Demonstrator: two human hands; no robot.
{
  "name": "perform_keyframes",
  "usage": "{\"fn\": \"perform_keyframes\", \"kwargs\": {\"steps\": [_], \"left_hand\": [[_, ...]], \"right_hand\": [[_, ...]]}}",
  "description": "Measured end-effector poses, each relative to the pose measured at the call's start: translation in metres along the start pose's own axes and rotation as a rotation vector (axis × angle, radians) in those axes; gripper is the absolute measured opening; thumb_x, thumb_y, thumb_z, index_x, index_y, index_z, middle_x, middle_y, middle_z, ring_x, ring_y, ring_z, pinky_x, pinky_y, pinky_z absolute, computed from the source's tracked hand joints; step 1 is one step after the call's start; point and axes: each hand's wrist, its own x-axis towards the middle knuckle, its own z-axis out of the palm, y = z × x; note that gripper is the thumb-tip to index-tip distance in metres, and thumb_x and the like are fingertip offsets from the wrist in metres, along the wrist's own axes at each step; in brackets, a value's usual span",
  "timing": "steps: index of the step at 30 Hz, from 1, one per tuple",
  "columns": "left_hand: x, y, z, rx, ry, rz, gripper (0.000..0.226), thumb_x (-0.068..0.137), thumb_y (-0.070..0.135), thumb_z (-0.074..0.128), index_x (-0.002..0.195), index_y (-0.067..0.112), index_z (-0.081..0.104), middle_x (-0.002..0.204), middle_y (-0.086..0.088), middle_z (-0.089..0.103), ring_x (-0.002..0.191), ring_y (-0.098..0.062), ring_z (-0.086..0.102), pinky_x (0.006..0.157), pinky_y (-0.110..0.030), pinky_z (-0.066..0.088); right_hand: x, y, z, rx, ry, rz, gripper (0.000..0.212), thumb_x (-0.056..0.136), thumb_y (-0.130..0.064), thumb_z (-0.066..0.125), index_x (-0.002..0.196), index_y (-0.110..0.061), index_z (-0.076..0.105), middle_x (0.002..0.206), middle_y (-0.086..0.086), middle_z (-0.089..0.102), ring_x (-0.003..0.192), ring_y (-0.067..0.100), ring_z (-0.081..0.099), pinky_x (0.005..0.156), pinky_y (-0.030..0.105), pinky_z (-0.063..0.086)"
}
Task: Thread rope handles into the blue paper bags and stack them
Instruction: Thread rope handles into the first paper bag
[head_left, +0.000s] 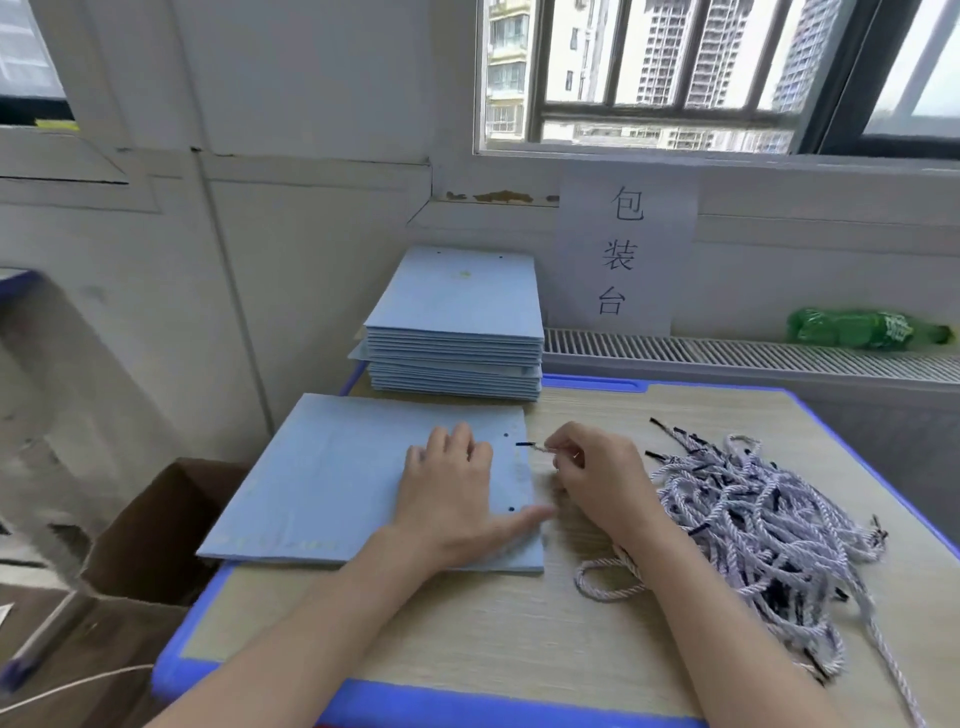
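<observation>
**Head view: rope tip aligned with a bag's punched hole**

Lower centre of the frame: both forearms reach over the table (467, 639), a wood-grain top with a blue rim. Centre: the left hand (452, 499) lies flat, fingers straight, pressing the blue paper bag (332, 478) that rests on the table's left part, thumb stretched toward the lower punched hole (511, 509). Just right of the bag's edge, the right hand (592, 483) pinches a rope handle (605, 577) close behind its dark tip (525, 445), which points at the upper hole (505, 437) and lies just beside it, not yet through. The rope's slack loops under the right wrist. Right of centre: a tangled heap of rope handles (753, 519). Upper centre: a stack of blue bags (457, 322) against the wall, below a paper sign (623, 254).

Risk, as judged: the tip may miss the hole and crease the paper, should the bag shift under light pressure; the trailing slack may snag the heap and drag neighbouring ropes.
</observation>
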Motion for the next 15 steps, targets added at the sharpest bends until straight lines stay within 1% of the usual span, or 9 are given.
{"fn": "perform_keyframes", "kwargs": {"steps": [2, 4, 6, 7, 8, 9, 11, 13, 15], "left_hand": [[0.000, 0.003, -0.001, -0.002, -0.053, -0.004, 0.085, 0.065, 0.091, 0.028, 0.108, 0.019, 0.043, 0.110, 0.001, 0.035, 0.110, -0.020, 0.034, 0.091, -0.035, 0.030], [-0.001, 0.000, -0.002, -0.054, -0.074, 0.012, 0.070, 0.070, 0.085, 0.036, 0.100, 0.021, 0.036, 0.107, 0.003, 0.031, 0.109, -0.019, 0.032, 0.093, -0.034, 0.029], [-0.002, -0.008, -0.005, -0.124, -0.106, 0.038, 0.056, 0.077, 0.071, 0.049, 0.098, 0.022, 0.034, 0.108, 0.004, 0.032, 0.109, -0.018, 0.033, 0.093, -0.032, 0.030], [-0.002, -0.012, -0.005, -0.160, -0.131, 0.053, 0.056, 0.076, 0.069, 0.051, 0.100, 0.021, 0.037, 0.111, 0.005, 0.035, 0.111, -0.017, 0.034, 0.094, -0.031, 0.030], [-0.003, -0.017, -0.006, -0.189, -0.157, 0.065, 0.062, 0.072, 0.073, 0.049, 0.104, 0.021, 0.040, 0.115, 0.005, 0.037, 0.114, -0.016, 0.034, 0.096, -0.030, 0.030], [-0.005, -0.021, -0.006, -0.203, -0.183, 0.069, 0.074, 0.065, 0.079, 0.041, 0.111, 0.021, 0.043, 0.122, 0.006, 0.038, 0.119, -0.016, 0.033, 0.101, -0.030, 0.029], [-0.009, -0.025, -0.008, -0.191, -0.199, 0.084, 0.099, 0.055, 0.087, 0.027, 0.129, 0.023, 0.042, 0.136, 0.008, 0.032, 0.132, -0.015, 0.025, 0.112, -0.032, 0.020], [-0.011, -0.025, -0.008, -0.175, -0.182, 0.086, 0.109, 0.054, 0.090, 0.024, 0.138, 0.022, 0.037, 0.142, 0.008, 0.028, 0.136, -0.014, 0.020, 0.115, -0.033, 0.016], [-0.013, -0.023, -0.010, -0.200, -0.149, 0.093, 0.109, 0.054, 0.090, 0.026, 0.136, 0.019, 0.040, 0.140, 0.006, 0.031, 0.132, -0.013, 0.024, 0.112, -0.031, 0.022]], "right_hand": [[0.003, -0.003, 0.007, 0.000, -0.035, -0.059, 0.015, 0.087, -0.014, 0.061, 0.097, -0.011, 0.071, 0.090, 0.006, 0.068, 0.084, 0.022, 0.060, 0.074, 0.029, 0.042], [0.003, -0.002, 0.013, -0.009, -0.083, -0.163, 0.013, 0.086, -0.017, 0.065, 0.094, -0.011, 0.072, 0.089, 0.006, 0.066, 0.080, 0.022, 0.059, 0.074, 0.028, 0.042], [0.002, 0.001, 0.013, 0.014, -0.094, -0.207, 0.009, 0.083, -0.015, 0.068, 0.089, -0.010, 0.074, 0.086, 0.005, 0.065, 0.073, 0.018, 0.056, 0.067, 0.017, 0.038], [0.002, 0.002, 0.010, 0.036, -0.089, -0.205, 0.007, 0.082, -0.013, 0.069, 0.086, -0.009, 0.073, 0.084, 0.004, 0.065, 0.070, 0.015, 0.054, 0.064, 0.011, 0.036], [0.001, 0.002, 0.006, 0.062, -0.082, -0.200, 0.005, 0.082, -0.012, 0.070, 0.084, -0.009, 0.073, 0.082, 0.004, 0.064, 0.068, 0.013, 0.052, 0.063, 0.009, 0.035], [0.000, 0.001, 0.001, 0.090, -0.077, -0.193, 0.003, 0.082, -0.011, 0.070, 0.083, -0.009, 0.072, 0.081, 0.003, 0.063, 0.065, 0.009, 0.051, 0.062, 0.008, 0.035], [-0.005, -0.003, -0.005, 0.160, -0.076, -0.178, 0.004, 0.082, -0.010, 0.069, 0.080, -0.013, 0.071, 0.079, -0.001, 0.062, 0.061, 0.003, 0.049, 0.061, 0.010, 0.036], [-0.011, -0.010, -0.005, 0.211, -0.086, -0.190, 0.008, 0.083, -0.008, 0.068, 0.078, -0.015, 0.069, 0.077, -0.006, 0.059, 0.060, -0.001, 0.049, 0.061, 0.011, 0.036], [-0.015, -0.016, -0.002, 0.228, -0.119, -0.221, 0.009, 0.084, -0.007, 0.066, 0.078, -0.013, 0.069, 0.076, -0.008, 0.057, 0.061, -0.002, 0.050, 0.061, 0.010, 0.036]]}}
